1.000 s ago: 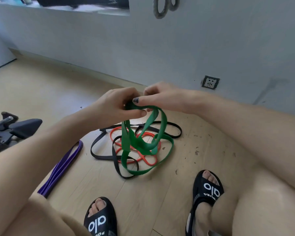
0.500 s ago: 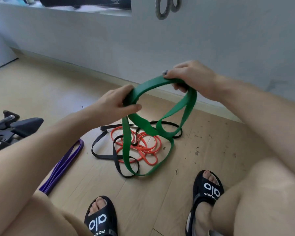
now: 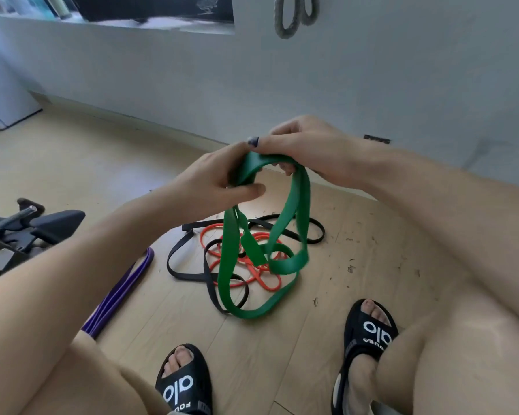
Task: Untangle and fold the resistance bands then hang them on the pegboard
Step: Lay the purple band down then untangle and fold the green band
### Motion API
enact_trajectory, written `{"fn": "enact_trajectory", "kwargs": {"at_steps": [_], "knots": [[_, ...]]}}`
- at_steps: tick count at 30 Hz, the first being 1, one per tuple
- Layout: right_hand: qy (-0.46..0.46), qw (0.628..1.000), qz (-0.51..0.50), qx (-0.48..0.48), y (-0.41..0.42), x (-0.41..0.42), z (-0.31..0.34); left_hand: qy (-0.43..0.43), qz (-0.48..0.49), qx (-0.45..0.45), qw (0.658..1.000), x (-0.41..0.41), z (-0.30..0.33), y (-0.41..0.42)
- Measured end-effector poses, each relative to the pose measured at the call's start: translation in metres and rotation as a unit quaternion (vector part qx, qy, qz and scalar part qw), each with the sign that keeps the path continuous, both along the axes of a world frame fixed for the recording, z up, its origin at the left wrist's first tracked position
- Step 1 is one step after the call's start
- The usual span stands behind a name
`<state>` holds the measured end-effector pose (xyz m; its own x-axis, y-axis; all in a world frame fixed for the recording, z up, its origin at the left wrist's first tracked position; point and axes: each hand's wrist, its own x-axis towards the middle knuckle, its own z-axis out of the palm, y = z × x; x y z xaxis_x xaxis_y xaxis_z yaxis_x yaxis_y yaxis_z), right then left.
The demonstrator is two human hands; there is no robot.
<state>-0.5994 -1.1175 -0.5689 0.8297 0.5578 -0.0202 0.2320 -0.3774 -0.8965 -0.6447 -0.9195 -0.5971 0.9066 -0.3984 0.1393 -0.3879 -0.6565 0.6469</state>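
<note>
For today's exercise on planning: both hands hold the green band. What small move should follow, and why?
Probably lift the green band higher: both hands, left hand and right hand, grip its top, while its lower loops hang over the black band and orange band.

Green band [image 3: 294,205]: top gripped by left hand [image 3: 213,181] and right hand [image 3: 309,148], loops hanging over floor [image 3: 357,265]. Black band [image 3: 186,265] and orange band [image 3: 267,281]: tangled on floor beneath. Purple band [image 3: 123,290]: left, beside them.

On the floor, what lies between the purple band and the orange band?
In the head view, a black band lies between the purple band and the orange band; its loops partly overlap the orange one.
</note>
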Motion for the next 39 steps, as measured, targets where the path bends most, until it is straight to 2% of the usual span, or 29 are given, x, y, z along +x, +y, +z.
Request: {"fn": "enact_trajectory", "kwargs": {"at_steps": [3,9,12,15,18,21,24,30,35,39], "knots": [[0.011,0.999,-0.009,0.036,0.002,-0.002,0.004,0.058,-0.014,-0.009,0.998,0.001,-0.006,0.004],[0.025,0.994,-0.031,0.105,-0.006,0.003,0.019,0.073,0.013,0.037,0.997,0.006,-0.025,0.013],[-0.012,0.996,-0.072,0.052,-0.030,0.014,0.020,0.029,0.012,0.060,0.998,0.010,-0.022,0.015],[-0.056,0.991,-0.102,-0.069,-0.055,0.021,0.013,-0.031,0.029,0.049,0.998,0.010,-0.009,0.012],[0.010,0.990,-0.072,-0.119,-0.059,0.018,0.001,-0.066,0.046,-0.007,0.997,0.005,0.004,0.005],[0.059,0.998,-0.026,-0.023,-0.041,0.011,0.000,-0.080,0.040,-0.056,0.994,-0.002,0.017,-0.013],[0.070,0.996,0.018,0.048,-0.021,0.005,0.004,-0.088,0.042,-0.081,0.992,-0.006,0.021,-0.024],[0.010,0.998,0.036,0.049,-0.019,-0.002,0.013,-0.039,0.033,-0.066,0.997,0.000,0.008,-0.012],[0.017,0.996,0.040,0.076,-0.014,-0.010,0.020,0.020,-0.007,-0.063,0.998,0.004,-0.006,-0.007],[0.034,0.992,0.011,0.119,-0.014,-0.009,0.026,0.079,0.014,-0.038,0.996,0.000,-0.032,-0.005]]}}
